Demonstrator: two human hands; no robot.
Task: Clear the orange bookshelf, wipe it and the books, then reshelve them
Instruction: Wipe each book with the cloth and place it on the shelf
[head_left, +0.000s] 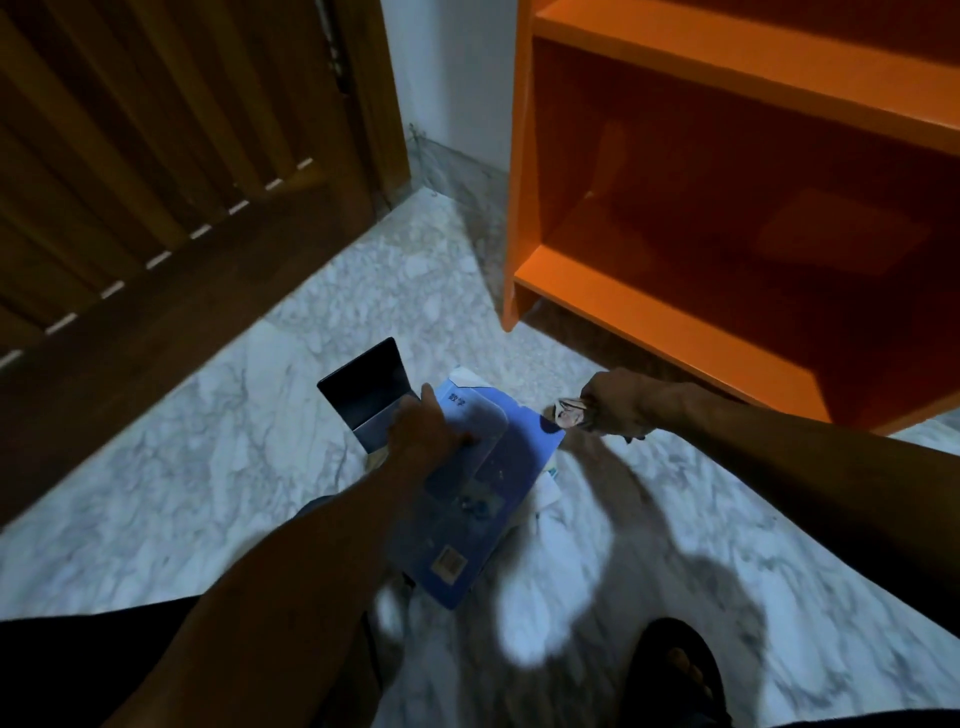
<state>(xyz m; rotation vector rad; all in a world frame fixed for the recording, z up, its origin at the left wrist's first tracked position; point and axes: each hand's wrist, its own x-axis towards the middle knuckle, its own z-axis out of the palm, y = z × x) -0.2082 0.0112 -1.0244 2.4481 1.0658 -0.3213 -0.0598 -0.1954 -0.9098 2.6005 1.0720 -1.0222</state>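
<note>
The orange bookshelf stands at the upper right with bare shelves. My left hand grips a blue book by its left side and holds it above the floor, back cover up with a barcode sticker. A dark book and other pale books lie beneath it. My right hand is to the right of the blue book, gripping a small crumpled cloth at the book's upper right corner.
The floor is pale marble. A dark wooden door fills the upper left. My sandalled foot shows at the bottom right. A white wall corner sits between door and shelf.
</note>
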